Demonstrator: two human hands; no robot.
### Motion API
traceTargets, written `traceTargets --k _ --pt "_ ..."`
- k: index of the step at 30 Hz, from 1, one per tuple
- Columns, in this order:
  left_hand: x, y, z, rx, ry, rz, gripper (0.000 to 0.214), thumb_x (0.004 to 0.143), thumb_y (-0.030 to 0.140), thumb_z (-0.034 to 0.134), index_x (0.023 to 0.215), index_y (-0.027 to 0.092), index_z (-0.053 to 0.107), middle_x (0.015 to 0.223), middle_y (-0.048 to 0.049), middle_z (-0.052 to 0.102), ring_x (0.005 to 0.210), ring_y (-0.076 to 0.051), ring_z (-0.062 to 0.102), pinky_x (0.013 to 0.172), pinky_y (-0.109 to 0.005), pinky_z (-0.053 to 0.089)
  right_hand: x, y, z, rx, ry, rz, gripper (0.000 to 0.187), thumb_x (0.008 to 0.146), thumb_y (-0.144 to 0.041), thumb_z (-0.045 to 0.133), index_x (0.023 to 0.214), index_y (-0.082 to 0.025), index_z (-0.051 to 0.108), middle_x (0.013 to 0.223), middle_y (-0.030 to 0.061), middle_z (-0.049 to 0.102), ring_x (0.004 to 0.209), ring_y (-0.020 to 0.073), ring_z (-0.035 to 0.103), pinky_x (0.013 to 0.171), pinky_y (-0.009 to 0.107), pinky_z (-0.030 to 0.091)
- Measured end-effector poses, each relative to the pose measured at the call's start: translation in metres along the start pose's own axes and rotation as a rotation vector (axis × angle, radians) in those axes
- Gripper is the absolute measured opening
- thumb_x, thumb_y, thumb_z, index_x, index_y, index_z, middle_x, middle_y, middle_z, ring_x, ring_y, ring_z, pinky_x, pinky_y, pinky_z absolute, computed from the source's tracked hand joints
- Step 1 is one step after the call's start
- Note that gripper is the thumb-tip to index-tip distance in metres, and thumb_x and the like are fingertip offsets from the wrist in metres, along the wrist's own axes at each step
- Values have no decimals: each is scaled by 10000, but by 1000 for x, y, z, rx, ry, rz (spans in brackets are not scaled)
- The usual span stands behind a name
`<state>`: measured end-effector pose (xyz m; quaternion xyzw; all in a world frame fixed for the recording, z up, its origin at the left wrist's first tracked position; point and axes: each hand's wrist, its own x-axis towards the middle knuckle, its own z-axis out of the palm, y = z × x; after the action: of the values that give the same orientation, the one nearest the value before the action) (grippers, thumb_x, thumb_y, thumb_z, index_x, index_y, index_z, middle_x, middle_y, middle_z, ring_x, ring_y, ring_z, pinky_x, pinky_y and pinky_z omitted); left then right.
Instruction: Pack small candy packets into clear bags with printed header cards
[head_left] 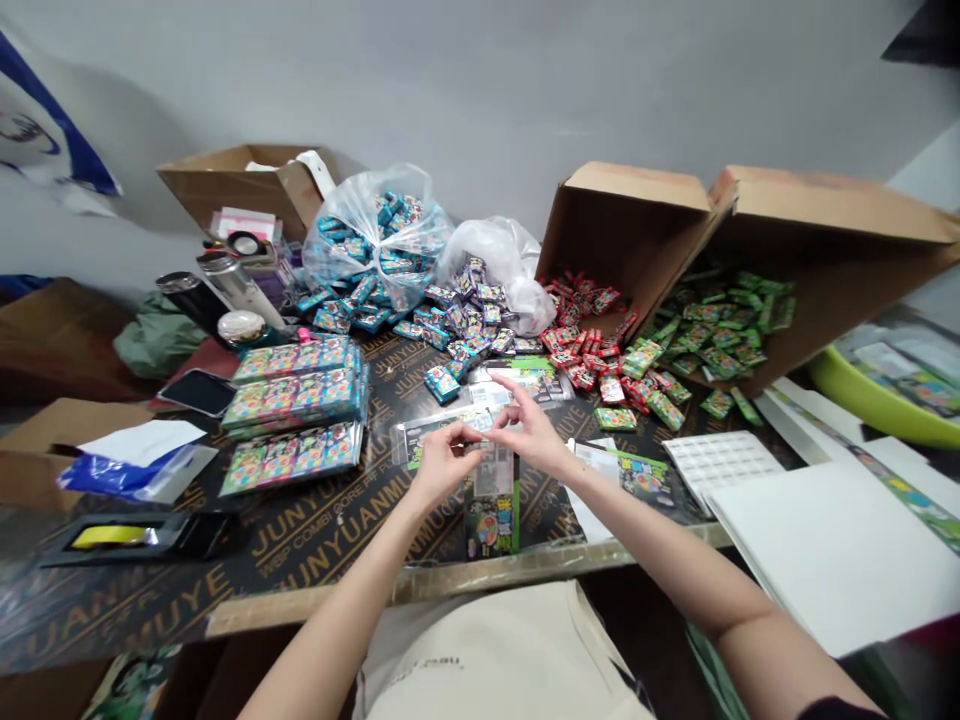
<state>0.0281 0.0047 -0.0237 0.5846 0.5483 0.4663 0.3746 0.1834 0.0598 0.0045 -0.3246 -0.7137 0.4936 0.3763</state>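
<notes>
My left hand (pixel 448 460) and my right hand (pixel 527 432) meet over the middle of the table, fingertips almost touching. The left thumb and fingers are pinched together. My right thumb also pinches against a finger, while the index finger points up and away. What the fingertips hold is too small or see-through to make out. Directly beneath lies a printed black-and-green packet (pixel 493 522) with a clear plastic upper part (pixel 495 472). Another clear plastic sleeve (pixel 411 443) with a dark printed card lies left of my left hand. Further printed packets (pixel 534 380) lie just beyond the hands.
Small blue boxes (pixel 441 384), purple boxes (pixel 491 312), red boxes (pixel 581 345) and green boxes (pixel 720 335) lie piled at the back, partly in a plastic bag (pixel 375 240) and tipped cartons (pixel 637 185). Stacked packs (pixel 296 400), a tape dispenser (pixel 139 537) and white sheets (pixel 840 560) flank the workspace.
</notes>
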Motion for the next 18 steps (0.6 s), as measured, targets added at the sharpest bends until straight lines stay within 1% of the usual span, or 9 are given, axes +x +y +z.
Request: traceTargets --k 3,6,9,11,13,15,16,17,18 --pt "-1 1 4 1 32 13 140 644 232 652 721 134 589 700 -13 623 653 -135 565 592 -223 421 -2 -3 0 -127 12 -65 718 717 -151 620 1336 -264 273 666 -55 574 633 122 554 741 288 425" --pt "-1 1 9 4 95 37 184 642 284 677 666 137 569 659 2 603 630 -121 540 608 -224 411 -6 -7 -1 -269 -9 -138 654 727 -134 600 1311 -270 338 690 -46 590 714 142 570 860 343 376" --pt "-2 3 11 9 116 38 179 653 273 672 652 141 550 631 19 576 604 -108 521 601 -220 403 -9 -5 2 -267 15 -108 635 715 -155 611 1290 -282 374 722 -34 602 752 156 567 882 360 361" --pt "-4 6 12 -3 112 22 168 651 253 672 682 146 546 654 22 574 620 -109 531 602 -217 407 -10 1 5 -126 104 21 739 663 -182 657 1312 -285 319 736 -36 595 722 154 562 797 328 413" --pt "-6 9 11 -48 99 6 199 631 217 686 763 154 551 709 18 586 674 -119 557 615 -216 418 -8 10 9 101 152 257 809 617 -207 675 1317 -272 273 748 -33 590 670 148 559 676 289 447" --pt "-6 12 9 -99 78 -11 312 597 181 706 872 164 560 749 13 596 722 -132 575 622 -216 428 -5 18 10 321 142 494 775 618 -232 648 1296 -260 275 750 -30 590 622 142 560 586 260 448" --pt "-6 13 6 -114 79 -21 368 583 173 714 921 168 569 758 10 601 732 -136 578 623 -217 432 -4 21 9 401 145 563 728 642 -257 620 1286 -262 280 753 -27 591 611 138 564 564 249 445" --pt "-5 14 2 -121 99 -31 402 576 173 719 954 170 582 761 5 606 732 -137 577 626 -219 434 -5 24 7 451 175 587 675 676 -294 588 1279 -270 284 767 -23 593 617 135 571 555 241 443" --pt "-3 15 -3 -129 141 -38 413 577 181 722 972 170 598 768 -2 613 733 -137 574 640 -224 438 -6 27 5 463 226 566 629 709 -334 560 1274 -283 289 796 -16 596 646 132 582 565 235 445"
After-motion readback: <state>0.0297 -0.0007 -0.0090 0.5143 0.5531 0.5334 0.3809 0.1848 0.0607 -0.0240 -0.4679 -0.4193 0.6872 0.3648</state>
